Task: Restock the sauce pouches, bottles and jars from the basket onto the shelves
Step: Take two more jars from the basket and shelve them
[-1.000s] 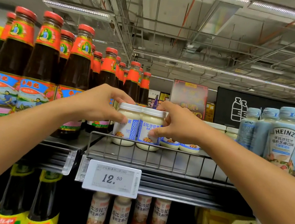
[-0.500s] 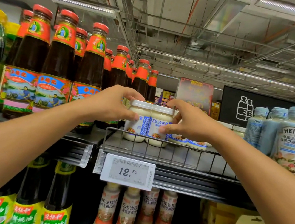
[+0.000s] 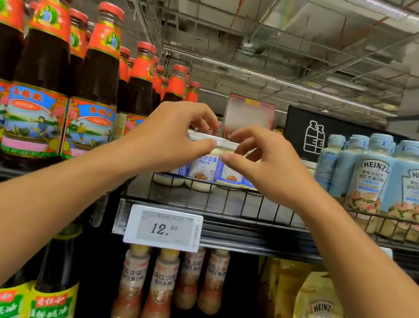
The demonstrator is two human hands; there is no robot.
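- Head view: shelving step. The jar (image 3: 203, 164) stands on the wire shelf (image 3: 223, 203) among its fellows.
- Left hand (image 3: 170, 138) fingers curl over its lid; right hand (image 3: 266, 166) fingers are curled alongside (grip unclear).
- Next: release and fetch more stock.

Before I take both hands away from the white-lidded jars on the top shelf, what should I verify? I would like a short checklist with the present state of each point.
1. The white-lidded jars stand upright behind the wire rail: ok.
2. The jar labels face the front: ok for the two that show.
3. The left hand has no grip on a lid: cannot tell; its fingers curl over the lid.
4. The right hand has no grip: cannot tell; its thumb lies in front of a jar.
5. The jars match the price tag: cannot tell; the small print is blurred.
6. The Heinz bottles are clear of both hands: ok.
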